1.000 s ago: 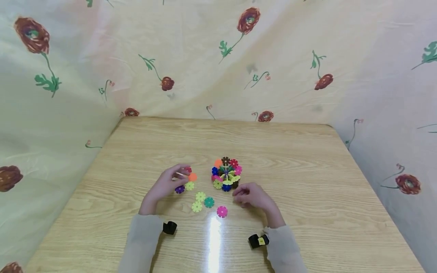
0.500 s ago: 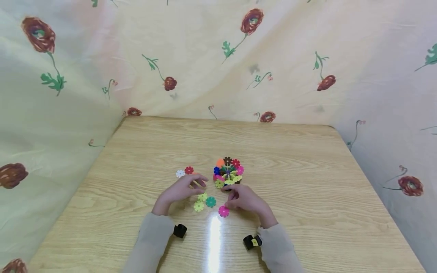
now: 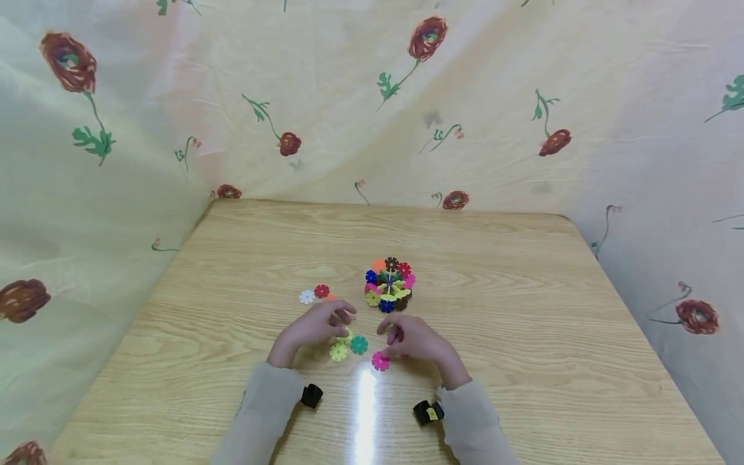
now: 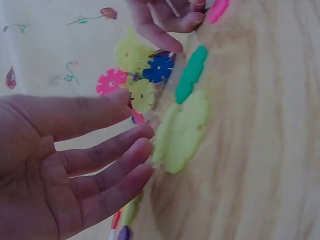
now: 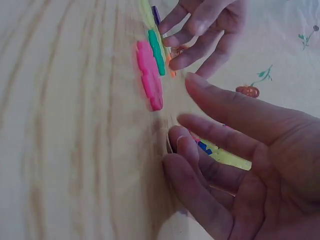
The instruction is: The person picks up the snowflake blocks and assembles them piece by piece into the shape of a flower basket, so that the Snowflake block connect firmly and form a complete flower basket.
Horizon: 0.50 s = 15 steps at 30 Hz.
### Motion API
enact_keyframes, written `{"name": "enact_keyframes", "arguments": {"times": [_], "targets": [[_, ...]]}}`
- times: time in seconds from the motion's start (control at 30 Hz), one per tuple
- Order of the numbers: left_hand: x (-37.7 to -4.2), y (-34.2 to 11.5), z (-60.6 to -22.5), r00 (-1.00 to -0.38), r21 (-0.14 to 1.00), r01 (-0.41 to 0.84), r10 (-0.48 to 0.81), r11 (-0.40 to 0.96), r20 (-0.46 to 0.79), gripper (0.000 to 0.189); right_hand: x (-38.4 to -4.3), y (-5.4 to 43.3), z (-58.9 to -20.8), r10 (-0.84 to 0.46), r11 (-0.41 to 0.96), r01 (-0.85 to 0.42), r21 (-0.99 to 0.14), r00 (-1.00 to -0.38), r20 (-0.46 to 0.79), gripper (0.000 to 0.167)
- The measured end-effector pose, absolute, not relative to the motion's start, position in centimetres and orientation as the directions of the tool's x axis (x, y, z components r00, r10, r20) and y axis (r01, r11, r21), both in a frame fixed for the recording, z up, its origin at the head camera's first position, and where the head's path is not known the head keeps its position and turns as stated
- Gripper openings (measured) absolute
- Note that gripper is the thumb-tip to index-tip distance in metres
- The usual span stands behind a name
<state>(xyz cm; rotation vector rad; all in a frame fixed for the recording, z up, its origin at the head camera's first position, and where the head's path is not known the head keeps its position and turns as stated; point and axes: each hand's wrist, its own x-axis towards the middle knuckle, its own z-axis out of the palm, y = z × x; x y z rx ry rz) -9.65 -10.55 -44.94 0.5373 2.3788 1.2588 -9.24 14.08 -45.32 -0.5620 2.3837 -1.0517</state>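
Note:
In the head view my left hand (image 3: 318, 323) hovers over the loose notched plastic discs, its fingers relaxed with nothing between them. Close under it lie yellow-green discs (image 3: 338, 352) and a teal disc (image 3: 359, 345). My right hand (image 3: 414, 337) is beside a pink disc (image 3: 380, 361), its fingertips overlapping the disc's edge. The right wrist view shows that hand's loosely bent fingers with no disc in them, and the pink disc (image 5: 149, 75) flat on the table. Beyond both hands stands a round cluster of interlocked discs (image 3: 388, 297) in many colours.
A white disc (image 3: 307, 296), a red disc (image 3: 321, 290) and a partly hidden orange disc (image 3: 330, 298) lie left of the cluster. The wooden table (image 3: 494, 278) meets a flowered cloth (image 3: 349, 97) at the back and sides.
My left hand has moved right, away from the red and orange discs. The right hand came left to the cluster and the pink disc, and the cluster has shifted slightly farther back.

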Motion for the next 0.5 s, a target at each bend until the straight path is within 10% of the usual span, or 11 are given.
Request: {"name": "enact_keyframes", "arguments": {"times": [0.5], "targets": [[-9.85,-10.31,-45.61,-0.841,0.828,0.146,0.509,0.541,-0.184,0.035,-8.83,13.66,-45.77,-0.629,0.649,-0.389,-0.654,-0.758,-0.173,0.021]]}}
